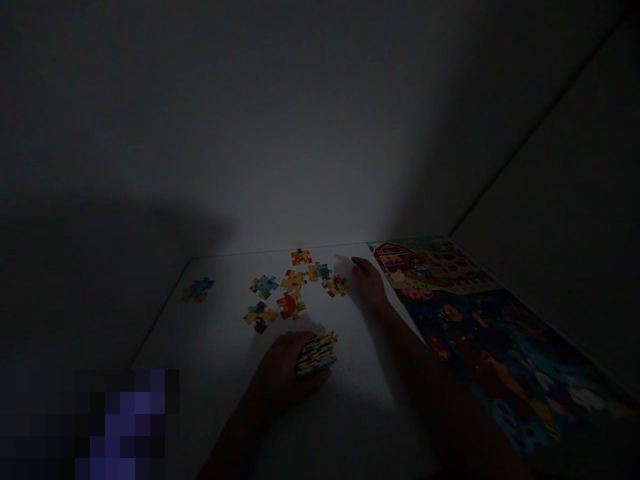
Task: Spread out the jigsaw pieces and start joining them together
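Observation:
My left hand (287,363) is wrapped round a thick stack of jigsaw puzzle pieces (319,353), their edges facing right. Farther forward, my right hand (369,283) is held with its fingers together, over the right side of the white table. A thin pale shape shows at its fingertips, too dim to make out. Closest to that hand lies a yellow and red puzzle piece (336,286). Loose pieces lie left of it, among them a yellow one with a face (294,281), a red-orange one (291,305) and a blue one (264,287).
Colourful picture sheets, a barn scene (425,267) and a dark blue one (480,360), cover the table's right side. A lone puzzle piece (198,289) lies near the left edge. A pale wall (300,147) rises behind the white tabletop (200,353). The light is dim.

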Demonstrator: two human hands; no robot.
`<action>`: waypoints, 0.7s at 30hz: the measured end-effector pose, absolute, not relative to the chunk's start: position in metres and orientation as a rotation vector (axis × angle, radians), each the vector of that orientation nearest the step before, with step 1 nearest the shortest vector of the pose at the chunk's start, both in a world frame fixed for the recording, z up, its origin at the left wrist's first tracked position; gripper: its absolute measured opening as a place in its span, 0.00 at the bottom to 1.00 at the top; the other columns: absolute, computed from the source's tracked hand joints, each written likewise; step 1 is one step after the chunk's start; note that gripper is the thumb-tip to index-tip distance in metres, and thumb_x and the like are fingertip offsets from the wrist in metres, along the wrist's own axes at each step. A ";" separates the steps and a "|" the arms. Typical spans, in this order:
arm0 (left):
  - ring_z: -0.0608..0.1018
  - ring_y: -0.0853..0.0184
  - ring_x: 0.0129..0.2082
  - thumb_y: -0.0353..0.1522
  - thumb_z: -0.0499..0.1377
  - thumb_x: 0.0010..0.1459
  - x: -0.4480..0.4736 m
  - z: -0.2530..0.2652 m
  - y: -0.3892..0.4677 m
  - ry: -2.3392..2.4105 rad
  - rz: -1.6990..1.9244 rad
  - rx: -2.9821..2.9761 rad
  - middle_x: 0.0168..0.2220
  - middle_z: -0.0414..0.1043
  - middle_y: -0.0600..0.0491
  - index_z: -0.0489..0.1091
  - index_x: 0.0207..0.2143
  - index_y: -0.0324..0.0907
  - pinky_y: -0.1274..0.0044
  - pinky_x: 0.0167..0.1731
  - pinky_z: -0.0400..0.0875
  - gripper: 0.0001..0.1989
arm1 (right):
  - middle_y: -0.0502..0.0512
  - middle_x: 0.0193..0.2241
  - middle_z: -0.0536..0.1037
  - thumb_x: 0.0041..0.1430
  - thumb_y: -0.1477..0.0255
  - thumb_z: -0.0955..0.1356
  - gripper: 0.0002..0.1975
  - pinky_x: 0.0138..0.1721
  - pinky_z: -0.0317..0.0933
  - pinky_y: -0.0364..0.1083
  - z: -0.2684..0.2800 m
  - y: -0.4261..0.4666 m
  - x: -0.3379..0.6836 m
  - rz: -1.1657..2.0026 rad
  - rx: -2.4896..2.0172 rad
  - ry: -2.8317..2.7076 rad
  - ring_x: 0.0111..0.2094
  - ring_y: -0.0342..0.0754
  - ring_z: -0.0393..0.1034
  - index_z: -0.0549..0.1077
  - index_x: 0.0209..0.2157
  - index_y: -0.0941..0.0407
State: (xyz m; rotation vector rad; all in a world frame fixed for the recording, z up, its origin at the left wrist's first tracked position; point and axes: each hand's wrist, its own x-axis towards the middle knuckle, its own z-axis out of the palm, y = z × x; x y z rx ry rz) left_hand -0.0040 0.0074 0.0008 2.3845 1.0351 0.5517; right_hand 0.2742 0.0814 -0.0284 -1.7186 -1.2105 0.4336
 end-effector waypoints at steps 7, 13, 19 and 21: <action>0.77 0.56 0.45 0.41 0.63 0.52 -0.004 0.003 0.007 1.058 0.535 2.341 0.45 0.76 0.47 0.70 0.50 0.42 0.65 0.45 0.75 0.24 | 0.63 0.48 0.78 0.58 0.70 0.57 0.23 0.54 0.62 0.53 -0.032 0.085 0.279 0.411 -1.722 -1.057 0.51 0.54 0.71 0.74 0.49 0.60; 0.77 0.57 0.45 0.40 0.64 0.51 -0.003 0.000 0.004 1.090 0.571 2.389 0.45 0.76 0.47 0.70 0.50 0.42 0.65 0.46 0.74 0.24 | 0.61 0.55 0.74 0.59 0.74 0.56 0.26 0.55 0.62 0.52 -0.034 0.082 0.273 0.370 -1.843 -1.262 0.55 0.51 0.69 0.69 0.56 0.58; 0.77 0.58 0.44 0.40 0.64 0.52 -0.005 0.002 -0.007 1.143 0.578 2.407 0.45 0.77 0.47 0.69 0.50 0.42 0.66 0.46 0.74 0.24 | 0.66 0.60 0.69 0.66 0.62 0.59 0.27 0.61 0.55 0.53 -0.023 0.079 0.255 0.245 -1.963 -1.550 0.61 0.55 0.63 0.65 0.61 0.62; 0.77 0.57 0.44 0.40 0.64 0.52 -0.010 0.003 -0.015 1.123 0.578 2.412 0.45 0.77 0.47 0.70 0.50 0.42 0.66 0.46 0.74 0.24 | 0.66 0.63 0.65 0.64 0.56 0.62 0.30 0.64 0.48 0.57 -0.019 0.077 0.246 0.211 -2.017 -1.678 0.65 0.58 0.57 0.64 0.63 0.58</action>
